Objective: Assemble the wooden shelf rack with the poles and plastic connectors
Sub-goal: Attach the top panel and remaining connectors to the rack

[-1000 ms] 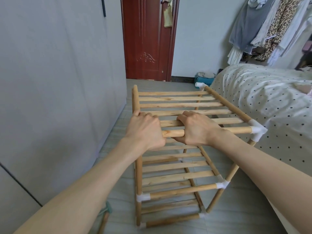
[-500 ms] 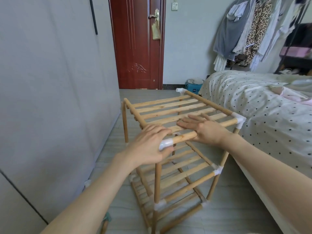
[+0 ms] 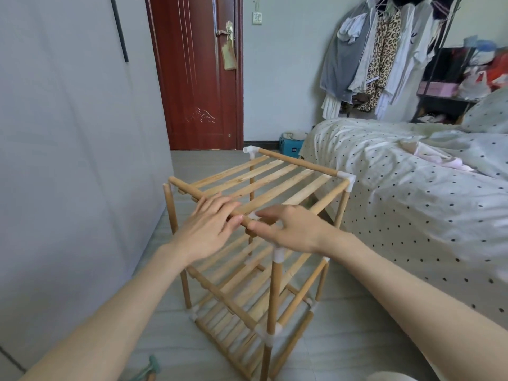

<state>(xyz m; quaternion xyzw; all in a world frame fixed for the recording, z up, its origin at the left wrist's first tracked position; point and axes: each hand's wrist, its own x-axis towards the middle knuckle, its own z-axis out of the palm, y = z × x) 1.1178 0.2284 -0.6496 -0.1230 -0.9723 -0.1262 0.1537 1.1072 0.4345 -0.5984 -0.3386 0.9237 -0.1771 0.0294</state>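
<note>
In a bedroom with a red door (image 3: 198, 78) and a polka-dot bed (image 3: 412, 204), a wooden shelf rack (image 3: 264, 243) is standing upright on the grey tiled floor (image 3: 343, 339). The left hand (image 3: 209, 229) is resting straight, relaxed fingers across the top rail (image 3: 192, 190); the right hand (image 3: 291, 229) is lying loosely open at the near corner, where a white connector (image 3: 252, 215) is peeking between both hands' fingertips.

Pale wooden rack (image 3: 277, 177), white connectors (image 3: 347, 179), red-brown door (image 3: 198, 78), black-dotted white bedspread (image 3: 412, 202).
</note>
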